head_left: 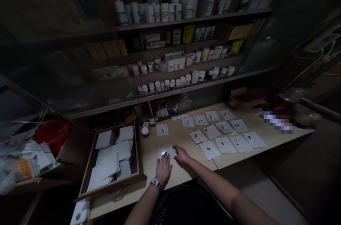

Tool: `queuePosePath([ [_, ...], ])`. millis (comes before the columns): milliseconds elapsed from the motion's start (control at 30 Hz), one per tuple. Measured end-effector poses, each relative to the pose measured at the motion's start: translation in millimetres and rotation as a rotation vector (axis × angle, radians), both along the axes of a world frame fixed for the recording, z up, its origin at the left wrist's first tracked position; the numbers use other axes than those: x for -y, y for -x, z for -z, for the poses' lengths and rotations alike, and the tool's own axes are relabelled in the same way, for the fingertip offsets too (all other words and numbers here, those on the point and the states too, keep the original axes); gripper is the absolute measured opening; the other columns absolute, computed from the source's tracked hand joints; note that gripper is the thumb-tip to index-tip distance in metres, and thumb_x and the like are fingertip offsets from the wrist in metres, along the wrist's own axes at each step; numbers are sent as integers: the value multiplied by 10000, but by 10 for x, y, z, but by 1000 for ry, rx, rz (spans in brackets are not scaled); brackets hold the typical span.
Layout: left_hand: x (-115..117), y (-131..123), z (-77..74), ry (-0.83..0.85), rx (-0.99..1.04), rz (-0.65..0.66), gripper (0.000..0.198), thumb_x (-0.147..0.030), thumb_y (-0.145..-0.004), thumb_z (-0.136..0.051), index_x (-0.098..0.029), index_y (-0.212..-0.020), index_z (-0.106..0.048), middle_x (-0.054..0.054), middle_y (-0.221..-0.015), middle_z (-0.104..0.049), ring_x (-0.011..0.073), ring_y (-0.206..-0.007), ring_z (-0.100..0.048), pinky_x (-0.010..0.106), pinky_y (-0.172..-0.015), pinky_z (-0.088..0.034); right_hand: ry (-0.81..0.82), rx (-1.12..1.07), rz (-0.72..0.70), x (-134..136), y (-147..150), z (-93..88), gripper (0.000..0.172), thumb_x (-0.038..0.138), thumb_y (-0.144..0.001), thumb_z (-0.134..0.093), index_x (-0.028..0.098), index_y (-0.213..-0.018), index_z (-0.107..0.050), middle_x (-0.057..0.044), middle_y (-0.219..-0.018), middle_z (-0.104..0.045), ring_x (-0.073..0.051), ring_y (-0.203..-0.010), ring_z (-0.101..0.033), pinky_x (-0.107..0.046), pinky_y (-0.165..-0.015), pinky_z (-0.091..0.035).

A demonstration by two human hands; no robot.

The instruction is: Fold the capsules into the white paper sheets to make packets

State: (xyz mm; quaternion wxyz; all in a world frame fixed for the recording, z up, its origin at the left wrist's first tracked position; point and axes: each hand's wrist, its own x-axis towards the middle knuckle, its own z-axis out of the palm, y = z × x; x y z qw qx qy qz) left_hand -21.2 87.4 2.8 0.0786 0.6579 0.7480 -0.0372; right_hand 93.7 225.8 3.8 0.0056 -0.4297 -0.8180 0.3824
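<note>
Drawer [137,154] with white paper stacks [106,163]: 9 o'clock from small white sheet [171,152] on bench [153,148]. Jar [145,131] at 10, lone square with pills [162,132] at 11. Left hand [163,170] at 7: fingers extended, resting on sheet. Right hand [181,154] at 3: fingers curled at its edge, can't tell if pinching. Pill-topped paper squares [210,154] in rows, 1 to 3.

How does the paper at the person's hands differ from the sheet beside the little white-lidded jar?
The handled paper is touched by the left hand and right hand; the lone sheet is untouched. The handled paper looks smaller, perhaps folded; the lone sheet lies spread, bearing small red pills. Both are white and rest on the table.
</note>
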Motion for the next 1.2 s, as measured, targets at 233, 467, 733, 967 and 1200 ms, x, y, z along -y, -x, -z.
queuePosePath([
  [233,-10,11,-64,62,67,-16,575,-402,-972,-303,-172,-1498,-293,127,-1537,-321,320,-1359,-343,486,-1050,-339,-210,-110,-160,70,-206,-149,467,141,-753,-540,156,-1216,-598,-126,-1161,-629,-243,-1076,-547,-335,-943,-398],
  [467,13,-3,-74,37,78,2,613,-363,-951,-361,-248,-1526,-184,127,-1575,-222,346,-1402,-263,523,-1038,-341,-414,2,-393,186,-367,-99,465,228,-876,-479,175,-1335,-533,-167,-1389,-510,-312,-1244,-457,-474,-1016,-352],
  [733,73,12,-162,-13,20,181,580,-367,-964,-314,-212,-1516,-231,87,-1569,-250,330,-1434,-196,611,-1114,-211,-454,29,-377,222,-343,-13,454,246,-903,-465,150,-1343,-519,-174,-1393,-504,-310,-1259,-449,-467,-1023,-363],
  [967,31,-65,-154,33,74,105,571,-395,-976,-271,-147,-1490,-311,124,-1520,-354,302,-1400,-297,557,-1130,-232,-462,17,-368,227,-318,-18,460,259,-890,-491,142,-1334,-524,-189,-1360,-526,-328,-1229,-470,-473,-1000,-375],
  [1200,-64,-136,-139,67,92,24,561,-377,-975,-280,-136,-1479,-335,149,-1514,-356,304,-1405,-287,547,-1134,-220,-431,41,-367,218,-307,-81,520,301,-908,-454,138,-1401,-459,-196,-1418,-477,-329,-1284,-431,-489,-1030,-341],
])
